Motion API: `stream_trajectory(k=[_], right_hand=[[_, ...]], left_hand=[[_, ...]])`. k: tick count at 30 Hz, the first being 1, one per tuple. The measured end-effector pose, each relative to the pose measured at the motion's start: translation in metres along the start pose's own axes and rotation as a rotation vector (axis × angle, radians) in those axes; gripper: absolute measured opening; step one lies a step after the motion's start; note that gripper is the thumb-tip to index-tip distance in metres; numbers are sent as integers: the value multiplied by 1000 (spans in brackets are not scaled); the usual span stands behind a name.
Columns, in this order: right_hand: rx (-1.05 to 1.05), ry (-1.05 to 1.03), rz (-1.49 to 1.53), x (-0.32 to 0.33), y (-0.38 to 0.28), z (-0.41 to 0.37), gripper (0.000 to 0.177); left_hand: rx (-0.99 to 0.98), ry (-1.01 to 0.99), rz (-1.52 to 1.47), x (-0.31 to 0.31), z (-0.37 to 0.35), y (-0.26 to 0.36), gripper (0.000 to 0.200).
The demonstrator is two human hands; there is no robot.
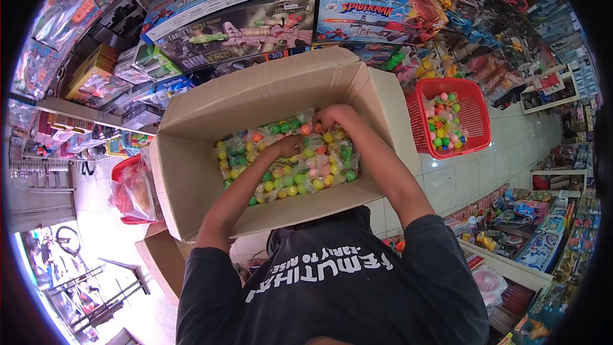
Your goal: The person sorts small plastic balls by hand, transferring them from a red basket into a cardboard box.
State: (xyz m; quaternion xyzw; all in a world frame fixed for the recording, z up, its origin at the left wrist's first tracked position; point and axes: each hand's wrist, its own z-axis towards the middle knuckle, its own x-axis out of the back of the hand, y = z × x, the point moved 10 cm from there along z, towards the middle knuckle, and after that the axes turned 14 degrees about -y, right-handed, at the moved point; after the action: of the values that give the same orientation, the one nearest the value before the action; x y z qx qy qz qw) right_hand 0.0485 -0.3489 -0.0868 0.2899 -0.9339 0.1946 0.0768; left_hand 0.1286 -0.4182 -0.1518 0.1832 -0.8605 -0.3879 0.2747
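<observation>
A large open cardboard box (191,160) stands in front of me. Clear plastic bags of small coloured balls (300,182), in yellow, green, orange and pink, cover its bottom. My left hand (288,146) is down among the bags near the middle, its fingers curled and partly hidden. Whatever lies within them cannot be made out. Farther back and to the right, my right hand (332,115) bends over orange balls, its fingers closed on the clear plastic of a bag.
To the right on the tiled floor (472,179) stands a red basket (484,121) with more coloured balls. A red container (128,176) with plastic bags is at left, near another cardboard box (159,262). Stacked toy boxes (242,29) line the back; toy shelves (536,230) run along the right.
</observation>
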Motion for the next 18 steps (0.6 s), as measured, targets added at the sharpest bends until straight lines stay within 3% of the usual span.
stream_trajectory(k=[1,6,7,10,12,14,18], right_hand=[[40,21,-57,6,-11,-12,46],[250,212,-56,7,-55,-104,47],[368,349,61,3,-67,-135,43],[740,599,407,-38,-109,-219,33],[818,577,572,-82,-127,-245,32],[910,490,664,-127,-140,-256,34],[834,299,751,-199,-153,-241,37]], left_hand=[[-32,4,278,1,-4,13,35],[23,-80,360,11,-93,93,37],[45,-84,312,9,-114,109,39],[-148,215,256,15,-189,167,38],[-209,303,198,4,-234,207,38],[-388,485,-512,-9,-276,203,34],[-602,423,-827,-75,-295,180,24]])
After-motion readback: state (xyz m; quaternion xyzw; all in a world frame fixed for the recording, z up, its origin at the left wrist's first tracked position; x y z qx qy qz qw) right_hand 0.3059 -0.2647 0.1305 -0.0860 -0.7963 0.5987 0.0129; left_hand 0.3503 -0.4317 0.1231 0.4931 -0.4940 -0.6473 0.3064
